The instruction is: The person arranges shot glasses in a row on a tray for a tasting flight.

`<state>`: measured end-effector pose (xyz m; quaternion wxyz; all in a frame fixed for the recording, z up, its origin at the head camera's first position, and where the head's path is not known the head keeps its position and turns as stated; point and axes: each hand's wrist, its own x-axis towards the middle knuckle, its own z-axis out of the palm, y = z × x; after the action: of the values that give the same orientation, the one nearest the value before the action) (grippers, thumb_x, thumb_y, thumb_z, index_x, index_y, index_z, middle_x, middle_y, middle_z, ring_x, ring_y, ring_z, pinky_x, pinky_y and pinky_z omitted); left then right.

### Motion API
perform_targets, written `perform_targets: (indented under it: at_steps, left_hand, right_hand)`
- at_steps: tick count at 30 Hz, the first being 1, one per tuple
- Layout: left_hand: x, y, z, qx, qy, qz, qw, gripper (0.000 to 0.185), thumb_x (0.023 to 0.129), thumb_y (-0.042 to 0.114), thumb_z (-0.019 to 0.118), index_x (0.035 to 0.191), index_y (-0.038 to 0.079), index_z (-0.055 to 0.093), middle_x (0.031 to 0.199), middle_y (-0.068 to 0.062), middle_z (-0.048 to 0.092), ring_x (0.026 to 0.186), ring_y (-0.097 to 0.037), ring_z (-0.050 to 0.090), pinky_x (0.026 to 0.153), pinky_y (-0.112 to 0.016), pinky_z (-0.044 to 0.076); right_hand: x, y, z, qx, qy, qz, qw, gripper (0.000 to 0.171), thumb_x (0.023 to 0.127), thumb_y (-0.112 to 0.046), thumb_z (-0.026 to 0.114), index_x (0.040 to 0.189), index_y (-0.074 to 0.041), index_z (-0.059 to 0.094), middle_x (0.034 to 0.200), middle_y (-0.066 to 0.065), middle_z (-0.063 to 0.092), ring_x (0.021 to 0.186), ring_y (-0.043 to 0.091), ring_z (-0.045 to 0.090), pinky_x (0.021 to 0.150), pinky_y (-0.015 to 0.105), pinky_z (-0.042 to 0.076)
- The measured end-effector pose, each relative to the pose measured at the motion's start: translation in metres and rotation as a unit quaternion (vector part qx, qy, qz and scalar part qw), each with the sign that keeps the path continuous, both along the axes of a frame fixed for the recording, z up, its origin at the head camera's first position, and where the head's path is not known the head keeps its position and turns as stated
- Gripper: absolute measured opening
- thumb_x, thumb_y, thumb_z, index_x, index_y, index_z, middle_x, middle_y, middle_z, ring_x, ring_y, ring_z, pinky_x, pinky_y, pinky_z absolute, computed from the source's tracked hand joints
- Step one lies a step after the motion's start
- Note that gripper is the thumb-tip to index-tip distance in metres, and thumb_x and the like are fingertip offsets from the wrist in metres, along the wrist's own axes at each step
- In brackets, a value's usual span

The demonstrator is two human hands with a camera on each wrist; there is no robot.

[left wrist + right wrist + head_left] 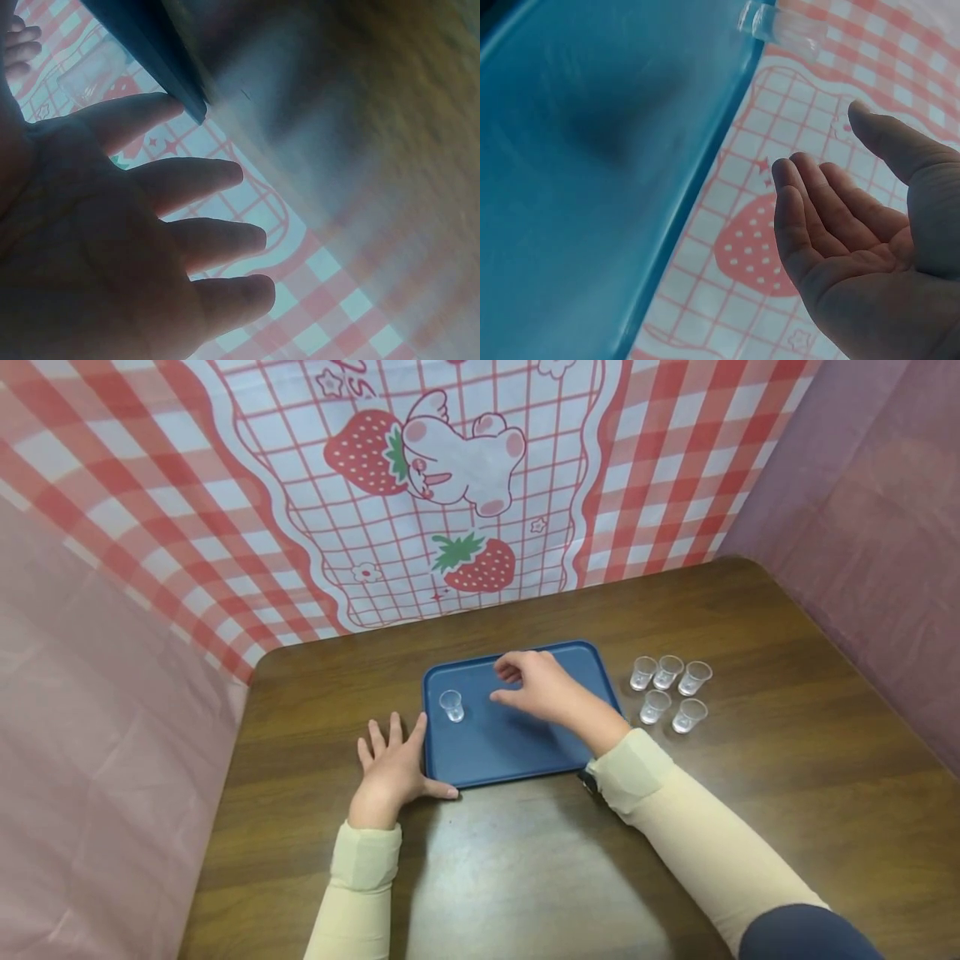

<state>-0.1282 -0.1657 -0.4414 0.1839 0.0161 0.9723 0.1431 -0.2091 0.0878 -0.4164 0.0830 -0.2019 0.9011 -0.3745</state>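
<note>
A blue tray lies on the brown table, and one small clear cup stands upright near its left edge. My left hand lies flat on the table with fingers spread, its thumb along the tray's front left corner. My right hand hovers over the middle of the tray with relaxed, slightly bent fingers and holds nothing; the cup stands a little to its left. The tray surface fills the right wrist view.
Several small clear cups stand grouped on the table right of the tray. A red-checked strawberry cloth hangs behind the table, with pink fabric on both sides. Bare brown tabletop lies in front of the tray.
</note>
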Motion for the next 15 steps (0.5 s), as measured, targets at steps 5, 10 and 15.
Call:
perform_targets:
  at_steps: [5, 10, 15]
  left_hand:
    - [0.0, 0.0, 0.0, 0.002, -0.001, 0.0, 1.0, 0.135, 0.061, 0.059, 0.093, 0.164, 0.016, 0.019, 0.165, -0.03, 0.003, 0.146, -0.055, -0.011, 0.112, -0.07, -0.004]
    - [0.0, 0.001, 0.0, 0.001, -0.002, -0.001, 1.0, 0.135, 0.061, 0.059, 0.093, 0.165, 0.017, 0.018, 0.165, -0.029, 0.003, 0.146, -0.055, -0.011, 0.112, -0.07, -0.004]
    - [0.001, 0.0, 0.0, 0.003, -0.001, -0.002, 1.0, 0.135, 0.061, 0.059, 0.093, 0.165, 0.017, 0.018, 0.165, -0.029, 0.003, 0.146, -0.054, -0.011, 0.112, -0.07, -0.004]
  right_hand:
    - [0.004, 0.014, 0.005, -0.008, 0.007, -0.013, 1.0, 0.046, 0.092, -0.022, 0.079, 0.129, 0.0, 0.064, 0.119, 0.012, 0.068, 0.108, 0.024, 0.063, 0.094, 0.043, 0.05]
    - [0.009, 0.029, 0.011, -0.013, 0.01, -0.025, 1.0, 0.046, 0.093, -0.023, 0.079, 0.13, 0.0, 0.064, 0.121, 0.013, 0.068, 0.109, 0.025, 0.063, 0.095, 0.044, 0.049]
    - [0.015, 0.045, 0.016, -0.025, 0.012, -0.041, 0.999, 0.045, 0.093, -0.024, 0.079, 0.129, -0.002, 0.064, 0.121, 0.013, 0.068, 0.11, 0.027, 0.063, 0.095, 0.045, 0.049]
